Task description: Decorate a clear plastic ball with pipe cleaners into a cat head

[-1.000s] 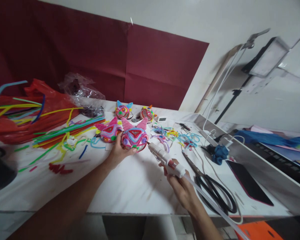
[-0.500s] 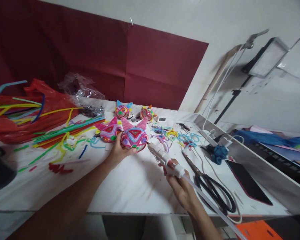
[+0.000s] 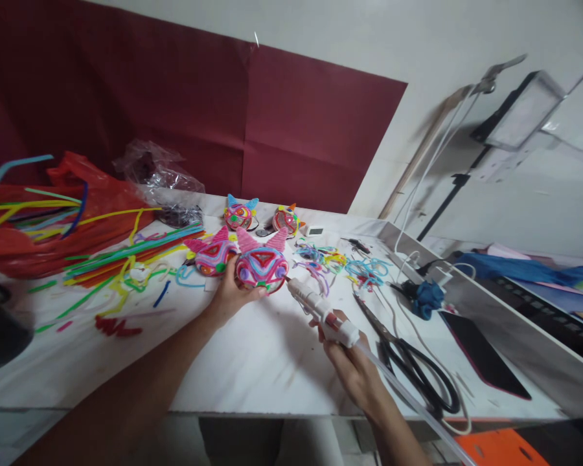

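Observation:
My left hand point(image 3: 236, 291) grips the left and lower edge of a pink-eared animal mask point(image 3: 262, 265) covered in coils of coloured pipe cleaner. In my right hand point(image 3: 347, 353) is a white hot glue gun point(image 3: 315, 304), with a long clear glue stick point(image 3: 408, 391) trailing from its back. The gun's nozzle points at the mask's right side, at or very near the rim; contact cannot be made out. Just left of the held mask lies a second pink-eared mask point(image 3: 212, 255). Behind stand a blue-eared mask point(image 3: 239, 213) and an orange-eared one point(image 3: 285, 221).
Big black-handled scissors point(image 3: 408, 369) lie right of the glue gun, and a dark phone point(image 3: 483, 356) beyond them. Pipe cleaner scraps point(image 3: 364, 270) are scattered behind. At left are bundled pipe cleaners point(image 3: 136, 252) and a red plastic bag point(image 3: 87, 188). A low ledge point(image 3: 466, 291) edges the right side.

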`<state>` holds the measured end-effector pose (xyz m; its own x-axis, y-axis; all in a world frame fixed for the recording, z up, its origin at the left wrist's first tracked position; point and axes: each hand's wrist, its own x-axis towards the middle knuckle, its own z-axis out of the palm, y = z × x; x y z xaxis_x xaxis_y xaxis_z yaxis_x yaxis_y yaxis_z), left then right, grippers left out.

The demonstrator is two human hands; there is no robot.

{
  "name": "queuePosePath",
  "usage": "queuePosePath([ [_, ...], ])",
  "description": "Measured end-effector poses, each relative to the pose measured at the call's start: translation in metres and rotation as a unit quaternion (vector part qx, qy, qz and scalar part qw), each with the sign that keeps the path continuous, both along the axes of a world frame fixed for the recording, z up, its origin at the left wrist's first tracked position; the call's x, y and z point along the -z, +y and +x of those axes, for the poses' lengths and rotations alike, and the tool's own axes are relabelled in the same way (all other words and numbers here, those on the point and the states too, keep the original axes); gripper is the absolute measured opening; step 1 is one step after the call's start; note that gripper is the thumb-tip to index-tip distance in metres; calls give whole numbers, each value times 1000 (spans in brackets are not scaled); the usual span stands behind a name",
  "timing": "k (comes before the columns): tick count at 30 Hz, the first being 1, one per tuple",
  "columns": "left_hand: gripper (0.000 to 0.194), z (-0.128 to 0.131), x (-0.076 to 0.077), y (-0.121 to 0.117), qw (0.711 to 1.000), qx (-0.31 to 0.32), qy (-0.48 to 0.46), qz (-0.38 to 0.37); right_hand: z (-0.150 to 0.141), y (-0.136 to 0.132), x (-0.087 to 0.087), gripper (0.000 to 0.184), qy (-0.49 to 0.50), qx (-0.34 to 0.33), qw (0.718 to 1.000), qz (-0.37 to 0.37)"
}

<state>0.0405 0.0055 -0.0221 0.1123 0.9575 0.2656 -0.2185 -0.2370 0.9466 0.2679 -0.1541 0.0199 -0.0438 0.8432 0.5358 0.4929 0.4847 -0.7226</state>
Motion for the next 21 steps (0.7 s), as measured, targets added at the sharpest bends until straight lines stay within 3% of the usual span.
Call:
queuePosePath([
  [21, 108, 1, -7, -4, 1000, -11, 12, -10, 0, 1, 1, 14, -1, 17, 1000, -14],
])
